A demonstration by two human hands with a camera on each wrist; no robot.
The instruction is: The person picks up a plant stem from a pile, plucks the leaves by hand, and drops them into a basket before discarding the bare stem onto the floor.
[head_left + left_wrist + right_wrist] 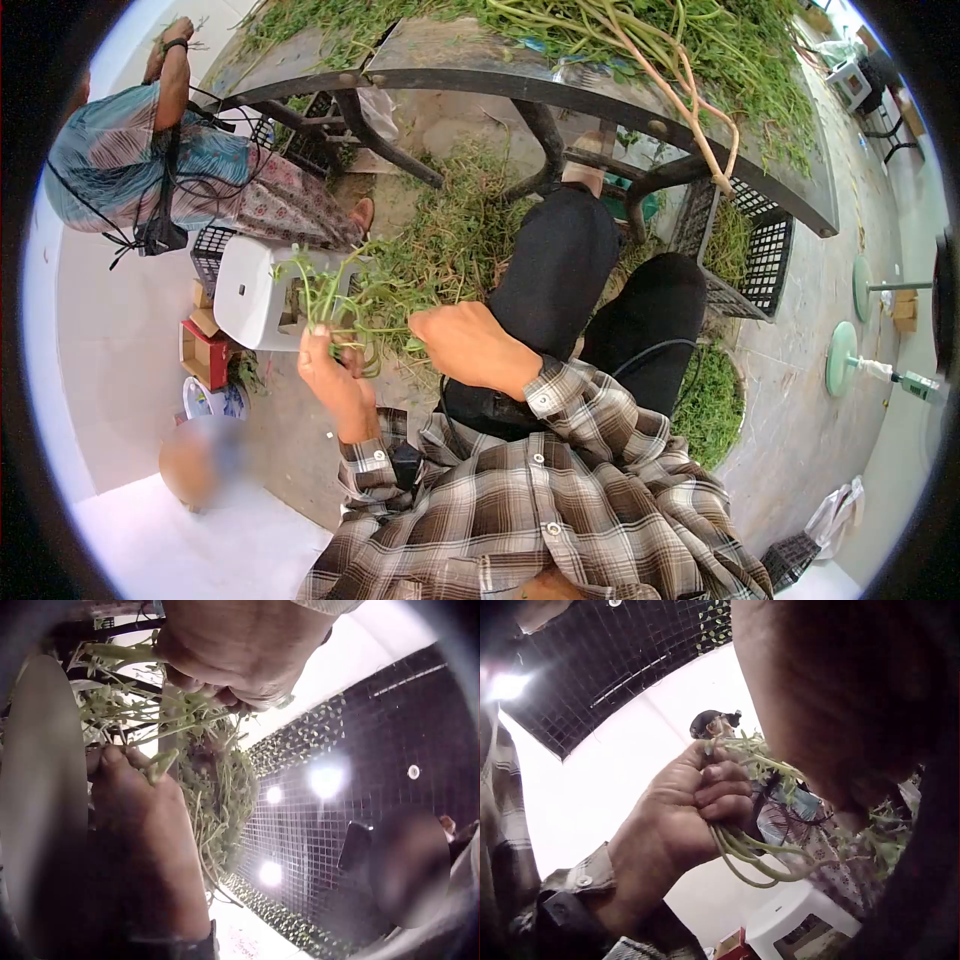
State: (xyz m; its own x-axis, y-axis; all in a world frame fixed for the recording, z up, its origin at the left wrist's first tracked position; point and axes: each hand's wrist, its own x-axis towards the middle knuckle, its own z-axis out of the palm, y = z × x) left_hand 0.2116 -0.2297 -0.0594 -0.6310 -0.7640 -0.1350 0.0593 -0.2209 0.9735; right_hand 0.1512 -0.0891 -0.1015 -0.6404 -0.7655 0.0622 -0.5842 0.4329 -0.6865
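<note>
My left hand grips a small bunch of leafy green stems, with its fingers curled round them. In the right wrist view the bare stem ends loop out below that fist. Just to the right, my right hand pinches stems that stretch across from the bunch. Seen from the left wrist, the curled fingers of the right hand sit close above the left, with thin green stems between the two. The right fingertips are partly hidden behind the hand in the head view.
Heaped greens cover the dark table ahead. Cut stems litter the floor by my knees. A white stool and another person are at left. A black crate and a round container of leaves lie right.
</note>
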